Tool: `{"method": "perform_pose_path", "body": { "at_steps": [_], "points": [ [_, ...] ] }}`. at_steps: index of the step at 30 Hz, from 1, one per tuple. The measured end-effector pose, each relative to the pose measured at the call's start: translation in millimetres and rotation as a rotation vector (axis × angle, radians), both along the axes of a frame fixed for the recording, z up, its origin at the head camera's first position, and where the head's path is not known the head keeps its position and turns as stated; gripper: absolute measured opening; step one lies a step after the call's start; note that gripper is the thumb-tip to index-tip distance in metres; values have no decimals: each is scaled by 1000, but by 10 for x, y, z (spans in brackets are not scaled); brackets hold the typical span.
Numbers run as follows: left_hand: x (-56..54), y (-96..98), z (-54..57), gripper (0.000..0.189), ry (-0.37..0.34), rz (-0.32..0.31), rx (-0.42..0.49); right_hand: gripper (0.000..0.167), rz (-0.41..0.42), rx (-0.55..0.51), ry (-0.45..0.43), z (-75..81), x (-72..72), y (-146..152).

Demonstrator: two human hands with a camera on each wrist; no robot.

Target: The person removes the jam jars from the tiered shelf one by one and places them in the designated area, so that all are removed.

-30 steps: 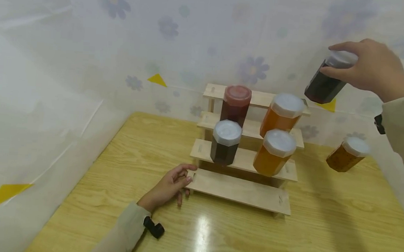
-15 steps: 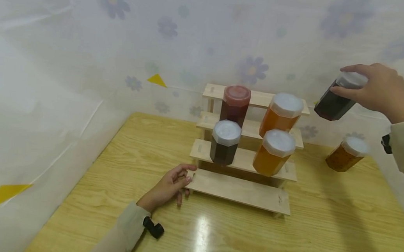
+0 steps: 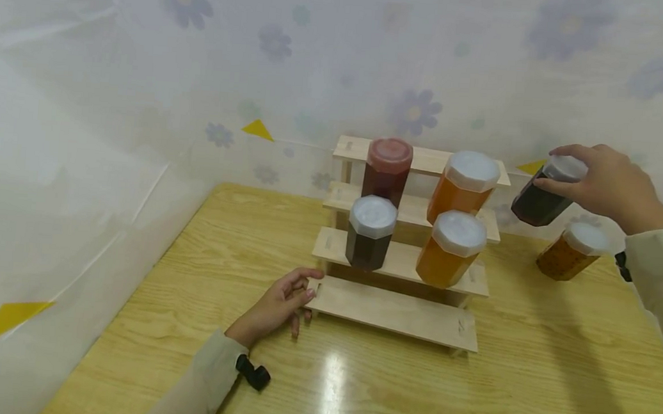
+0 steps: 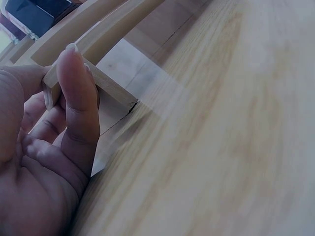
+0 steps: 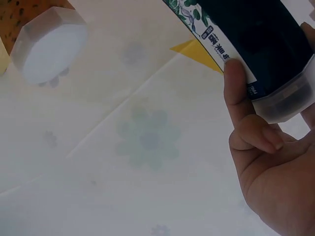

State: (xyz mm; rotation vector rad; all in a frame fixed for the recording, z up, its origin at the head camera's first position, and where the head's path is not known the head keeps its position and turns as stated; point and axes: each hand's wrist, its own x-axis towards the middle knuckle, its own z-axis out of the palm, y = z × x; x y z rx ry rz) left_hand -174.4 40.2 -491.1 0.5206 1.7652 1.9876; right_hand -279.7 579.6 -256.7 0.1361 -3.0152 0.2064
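My right hand (image 3: 616, 188) grips a dark jar (image 3: 540, 199) by its pale lid, tilted in the air to the right of the stand. In the right wrist view the jar (image 5: 261, 39) shows a white label with green leaves, and fingers reach round its lid end. My left hand (image 3: 275, 302) holds the left end of the lowest step of a four-step wooden display stand (image 3: 388, 307). The left wrist view has thumb and fingers about the step's end (image 4: 110, 88).
On the stand are a red-lidded jar (image 3: 387, 172), a dark white-lidded jar (image 3: 370, 235) and two amber jars, one upper (image 3: 462, 184), one lower (image 3: 449, 254). A speckled amber jar (image 3: 567, 255) stands on the wooden table (image 3: 238, 226) at right. Flowered sheeting (image 3: 331, 53) hangs behind.
My right hand has come down with the dark jar, first rightward, then slightly back left, and it is now just above and left of the speckled jar. My left hand stays on the stand.
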Motion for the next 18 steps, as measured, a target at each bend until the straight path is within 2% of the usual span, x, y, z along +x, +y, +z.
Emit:
{"method": "perform_pose_path", "body": {
  "at_steps": [18],
  "points": [
    [19,-9,9,41,-4,0,8,84,79,-20,-76,-503,52,62]
  ]
}}
